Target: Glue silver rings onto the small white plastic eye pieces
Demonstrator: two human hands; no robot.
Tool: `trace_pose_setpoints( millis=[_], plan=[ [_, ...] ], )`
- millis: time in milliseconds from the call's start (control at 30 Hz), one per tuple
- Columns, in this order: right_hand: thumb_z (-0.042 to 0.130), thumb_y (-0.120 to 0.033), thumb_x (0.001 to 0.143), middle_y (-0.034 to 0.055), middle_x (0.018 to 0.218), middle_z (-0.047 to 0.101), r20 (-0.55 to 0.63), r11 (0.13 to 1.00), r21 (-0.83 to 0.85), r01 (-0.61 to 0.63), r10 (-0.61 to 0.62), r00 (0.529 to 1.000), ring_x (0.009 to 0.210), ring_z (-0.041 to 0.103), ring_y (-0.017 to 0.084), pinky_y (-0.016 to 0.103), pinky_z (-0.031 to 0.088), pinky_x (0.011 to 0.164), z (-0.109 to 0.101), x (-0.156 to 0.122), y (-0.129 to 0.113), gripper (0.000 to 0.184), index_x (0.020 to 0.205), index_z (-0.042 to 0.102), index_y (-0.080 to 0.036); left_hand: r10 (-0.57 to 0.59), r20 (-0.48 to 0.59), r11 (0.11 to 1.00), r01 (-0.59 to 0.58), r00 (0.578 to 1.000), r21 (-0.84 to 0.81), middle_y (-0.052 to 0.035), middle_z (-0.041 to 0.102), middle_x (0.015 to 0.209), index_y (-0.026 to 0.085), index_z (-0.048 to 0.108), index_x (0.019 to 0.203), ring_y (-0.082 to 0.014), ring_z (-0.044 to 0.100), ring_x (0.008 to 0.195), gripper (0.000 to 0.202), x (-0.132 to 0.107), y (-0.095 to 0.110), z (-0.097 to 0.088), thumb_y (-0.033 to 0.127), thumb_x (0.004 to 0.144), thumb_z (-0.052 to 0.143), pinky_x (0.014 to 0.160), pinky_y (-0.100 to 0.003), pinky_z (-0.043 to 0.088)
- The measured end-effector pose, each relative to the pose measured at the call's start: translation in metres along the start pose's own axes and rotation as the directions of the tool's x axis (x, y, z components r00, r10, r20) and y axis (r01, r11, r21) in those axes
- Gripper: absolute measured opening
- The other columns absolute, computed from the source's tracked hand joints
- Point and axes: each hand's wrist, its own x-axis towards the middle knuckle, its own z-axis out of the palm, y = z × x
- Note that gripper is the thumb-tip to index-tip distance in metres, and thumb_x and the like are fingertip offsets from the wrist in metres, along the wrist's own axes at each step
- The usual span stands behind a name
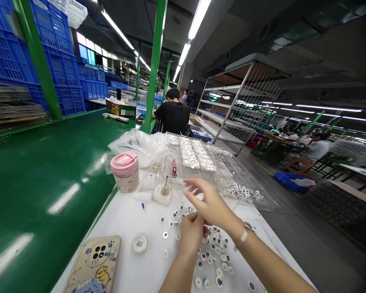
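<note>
My left hand (pixel 190 234) hovers low over the white table (pixel 125 219), fingers curled together among several small white ring-shaped parts (pixel 215 260); what it pinches is hidden. My right hand (pixel 209 203) crosses above it, fingers stretched out and apart toward a small white block with an upright pin (pixel 164 192). More rings (pixel 177 215) lie scattered just left of both hands.
A pink-lidded cup (pixel 125 171), a plastic bag (pixel 140 144), a red-handled tool (pixel 174 167), clear trays of parts (pixel 198 156), a tape roll (pixel 139 243) and a phone (pixel 94 264) share the table. A green conveyor (pixel 49 171) runs left. A person in black (pixel 173 116) sits ahead.
</note>
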Motion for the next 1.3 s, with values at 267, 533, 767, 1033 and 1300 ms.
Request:
trace_pose_setpoints(
  millis=[267,533,767,1033,1300],
  plan=[
    [0.056,-0.033,0.07,0.0022,0.06,0.058,0.201,0.991,-0.057,-0.122,0.131,0.971,0.055,0.046,0.009,0.021,0.033,0.051,0.046,0.08,0.017,0.024,0.066,0.065,-0.012,-0.015,0.017,0.997,0.016,1.0,-0.08,-0.0083,0.058,0.063,0.008,0.053,0.063,-0.0075,0.044,0.038,0.022,0.002,0.0,0.001,0.026,0.073,0.045,0.039,-0.019,0.028],
    [0.056,-0.034,0.072,0.0027,0.062,0.06,0.056,0.997,-0.03,-0.076,0.077,0.995,0.057,0.049,0.011,0.022,0.034,0.053,0.034,0.074,0.007,0.024,0.07,0.066,-0.013,-0.029,0.021,0.994,0.032,0.999,-0.109,-0.0081,0.058,0.062,0.007,0.054,0.063,-0.0073,0.044,0.039,0.024,0.004,0.0,0.003,0.027,0.075,0.047,0.039,-0.018,0.027],
    [0.062,-0.037,0.07,0.0061,0.08,0.065,-0.459,0.962,0.267,-0.048,0.171,0.872,0.074,0.059,0.014,0.024,0.047,0.068,-0.048,0.005,0.003,0.025,0.081,0.067,-0.015,-0.041,0.048,0.992,0.047,0.998,-0.117,-0.0102,0.061,0.069,0.004,0.06,0.076,-0.0069,0.047,0.042,0.035,-0.002,0.004,0.004,0.039,0.072,0.057,0.042,-0.018,0.029],
    [0.067,-0.034,0.066,0.0086,0.077,0.064,-0.502,0.939,0.279,-0.2,0.32,0.803,0.073,0.061,0.016,0.025,0.051,0.067,-0.07,-0.072,0.037,0.022,0.076,0.067,-0.014,-0.032,0.071,0.998,0.036,0.997,-0.06,-0.0099,0.061,0.068,0.005,0.061,0.075,-0.0061,0.046,0.043,0.036,-0.007,0.003,0.005,0.041,0.074,0.057,0.043,-0.017,0.031],
    [0.065,-0.034,0.066,0.0079,0.073,0.064,-0.503,0.951,0.242,-0.19,0.291,0.814,0.07,0.061,0.017,0.025,0.053,0.065,-0.062,-0.074,0.044,0.021,0.074,0.067,-0.014,-0.039,0.084,0.999,0.037,0.996,0.023,-0.01,0.06,0.067,0.005,0.061,0.073,-0.0066,0.046,0.043,0.036,-0.009,0.002,0.007,0.041,0.075,0.055,0.043,-0.017,0.03]
  ],
)
